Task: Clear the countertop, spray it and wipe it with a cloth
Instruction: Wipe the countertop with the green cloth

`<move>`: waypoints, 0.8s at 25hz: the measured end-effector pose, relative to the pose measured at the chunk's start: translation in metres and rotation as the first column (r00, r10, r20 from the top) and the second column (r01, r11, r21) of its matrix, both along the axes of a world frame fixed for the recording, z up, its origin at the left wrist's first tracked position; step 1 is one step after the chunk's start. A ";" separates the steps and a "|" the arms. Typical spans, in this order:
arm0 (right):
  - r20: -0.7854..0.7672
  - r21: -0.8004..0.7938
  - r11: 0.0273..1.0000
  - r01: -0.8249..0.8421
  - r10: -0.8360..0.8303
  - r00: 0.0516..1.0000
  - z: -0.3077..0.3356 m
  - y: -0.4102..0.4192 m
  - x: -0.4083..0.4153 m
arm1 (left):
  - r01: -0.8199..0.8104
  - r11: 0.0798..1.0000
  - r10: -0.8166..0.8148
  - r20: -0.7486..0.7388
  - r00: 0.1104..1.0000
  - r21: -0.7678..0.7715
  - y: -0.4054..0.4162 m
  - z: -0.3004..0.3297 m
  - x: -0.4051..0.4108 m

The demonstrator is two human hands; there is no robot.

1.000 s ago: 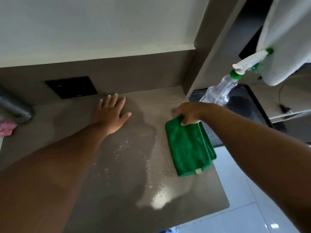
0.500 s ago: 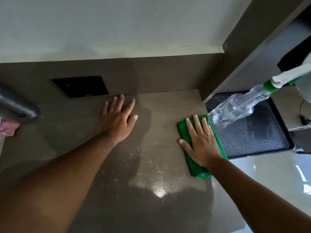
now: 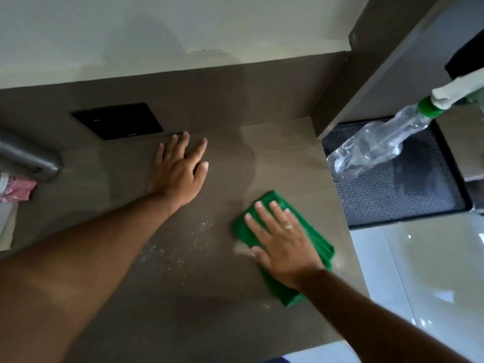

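Cloth (image 3: pixel 311 229) slid nearer w/ right hand (image 3: pixel 284 243), part-hidden.

Countertop (image 3: pixel 199 297): we see a grey-brown wood-grain surface, speckled with wet droplets near its middle.
Cloth (image 3: pixel 309 231): green, folded, lying flat near the countertop's right edge, partly covered.
Spray bottle (image 3: pixel 372 145): clear, green collar, white trigger head, right of the countertop.
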State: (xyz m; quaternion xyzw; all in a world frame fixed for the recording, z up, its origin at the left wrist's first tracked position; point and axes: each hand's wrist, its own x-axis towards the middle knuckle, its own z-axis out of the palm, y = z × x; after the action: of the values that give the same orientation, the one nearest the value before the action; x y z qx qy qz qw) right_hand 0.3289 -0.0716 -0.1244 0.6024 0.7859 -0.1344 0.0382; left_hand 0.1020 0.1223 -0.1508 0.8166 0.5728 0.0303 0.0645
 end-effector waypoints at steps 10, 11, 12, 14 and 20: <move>-0.002 0.133 0.936 0.327 -0.330 0.944 -0.010 0.117 -0.023 | 0.009 0.998 -0.008 -0.008 1.000 0.065 0.002 -0.009 -0.001; -0.016 0.147 0.956 0.253 -0.254 0.967 -0.011 0.094 -0.053 | 0.007 0.998 -0.006 -0.012 1.000 0.059 0.003 -0.009 -0.001; -0.037 0.125 0.979 0.162 -0.159 0.987 -0.012 0.060 -0.080 | 0.008 0.999 -0.007 -0.014 1.000 0.051 0.004 -0.008 -0.001; -0.057 0.064 0.997 0.031 -0.028 0.998 -0.008 -0.020 -0.103 | 0.020 0.999 -0.019 -0.009 1.000 0.044 0.005 -0.008 -0.001; 0.036 0.070 0.872 0.484 -0.487 0.872 0.000 -0.059 0.056 | 0.016 0.999 -0.017 0.021 1.000 0.040 0.007 -0.016 -0.001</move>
State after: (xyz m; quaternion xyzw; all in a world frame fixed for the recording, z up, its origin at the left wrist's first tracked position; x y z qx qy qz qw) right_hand 0.3845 -0.1309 -0.1244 0.7846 0.6117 -0.1008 0.0063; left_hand 0.1009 0.1296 -0.1670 0.8219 0.5648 0.0500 0.0546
